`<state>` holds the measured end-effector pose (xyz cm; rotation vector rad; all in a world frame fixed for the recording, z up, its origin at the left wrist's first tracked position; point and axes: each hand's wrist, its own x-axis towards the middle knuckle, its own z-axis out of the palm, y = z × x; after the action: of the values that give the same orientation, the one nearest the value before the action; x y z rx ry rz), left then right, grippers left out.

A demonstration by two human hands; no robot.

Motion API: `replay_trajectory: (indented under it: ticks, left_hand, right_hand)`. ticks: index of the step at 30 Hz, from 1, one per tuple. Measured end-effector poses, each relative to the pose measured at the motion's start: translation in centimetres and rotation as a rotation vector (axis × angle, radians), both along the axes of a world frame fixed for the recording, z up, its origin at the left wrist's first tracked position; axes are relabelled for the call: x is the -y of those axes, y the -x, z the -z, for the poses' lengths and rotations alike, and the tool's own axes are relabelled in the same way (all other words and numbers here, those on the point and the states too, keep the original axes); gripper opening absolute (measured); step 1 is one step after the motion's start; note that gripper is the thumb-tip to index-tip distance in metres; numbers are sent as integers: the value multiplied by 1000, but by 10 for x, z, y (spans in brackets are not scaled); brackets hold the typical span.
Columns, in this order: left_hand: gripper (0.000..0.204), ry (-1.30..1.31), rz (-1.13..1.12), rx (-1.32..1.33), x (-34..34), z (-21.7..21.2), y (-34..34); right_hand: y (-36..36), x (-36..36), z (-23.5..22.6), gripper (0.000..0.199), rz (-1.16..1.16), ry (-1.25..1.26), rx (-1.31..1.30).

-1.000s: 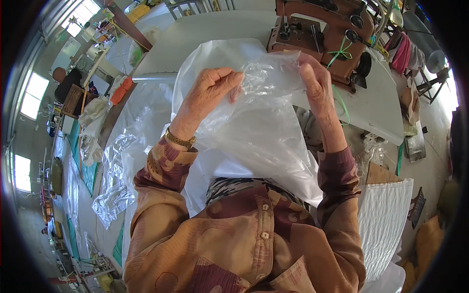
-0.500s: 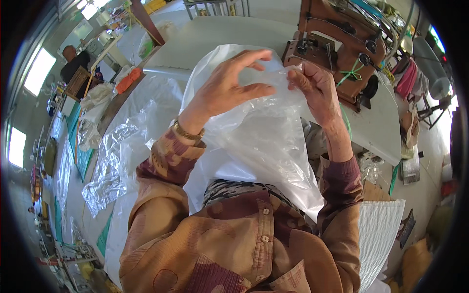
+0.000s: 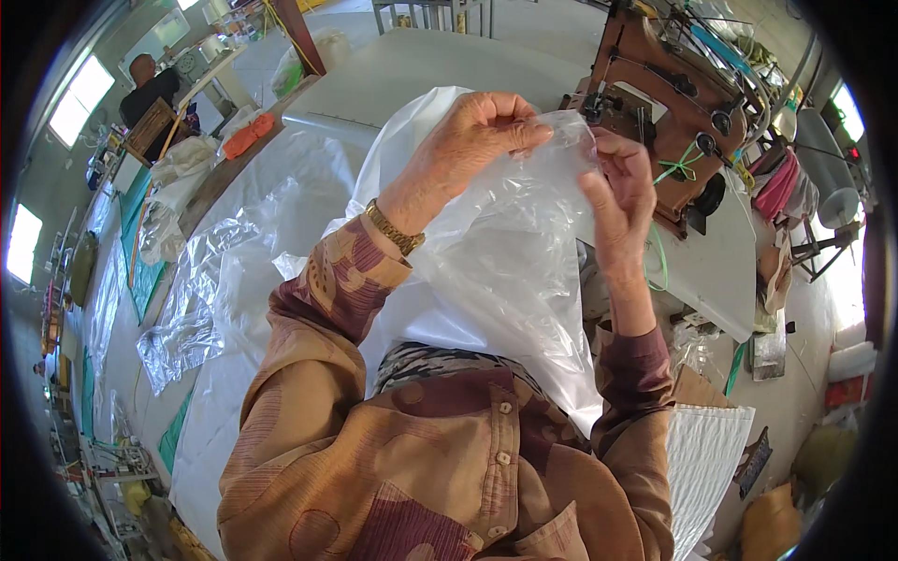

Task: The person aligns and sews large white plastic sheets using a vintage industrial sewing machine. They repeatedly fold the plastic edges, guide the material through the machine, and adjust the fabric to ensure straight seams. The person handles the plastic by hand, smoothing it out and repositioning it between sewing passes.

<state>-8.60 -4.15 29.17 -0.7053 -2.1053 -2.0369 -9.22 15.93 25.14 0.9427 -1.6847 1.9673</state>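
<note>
A clear plastic sheet or bag (image 3: 510, 234) spreads over my lap and rises to a corner between my hands. My left hand (image 3: 477, 140), with a gold-coloured watch (image 3: 395, 227) on the wrist, pinches its upper edge between thumb and fingers. On the other side of that corner is my right hand (image 3: 622, 196), its thumb held apart from its curved fingers. Those fingers are at the film's edge; whether they touch it is hard to tell. White material (image 3: 398, 159) lies under the clear film.
A brown sewing machine (image 3: 645, 103) stands on the grey table (image 3: 449, 70) ahead, green string (image 3: 675, 170) hanging from it. Crumpled clear film (image 3: 201, 299) lies to my left. White quilted material (image 3: 706, 458) is near my right elbow. Another person (image 3: 145, 89) sits far left.
My left hand has moved right and closed from open fingers onto the film. My right hand has gone from a pinch to thumb and fingers apart, slightly lower. The view has shifted a little.
</note>
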Motion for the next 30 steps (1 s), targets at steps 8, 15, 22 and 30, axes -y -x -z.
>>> replay_trajectory:
  ticks: [8,15,22,30]
  left_hand:
    - [20,-53,-13,10,3,-6,3]
    - [18,-88,-127,-26,17,-2,19]
    - [19,29,-235,39,53,-5,55]
    - [24,407,-449,-262,70,28,91]
  right_hand:
    - [-1,4,4,13,581,-297,-421]
    - [-6,-5,23,13,630,-425,-665]
    - [-88,8,32,21,-443,-1244,-447]
    - [1,2,11,15,-122,-457,-208]
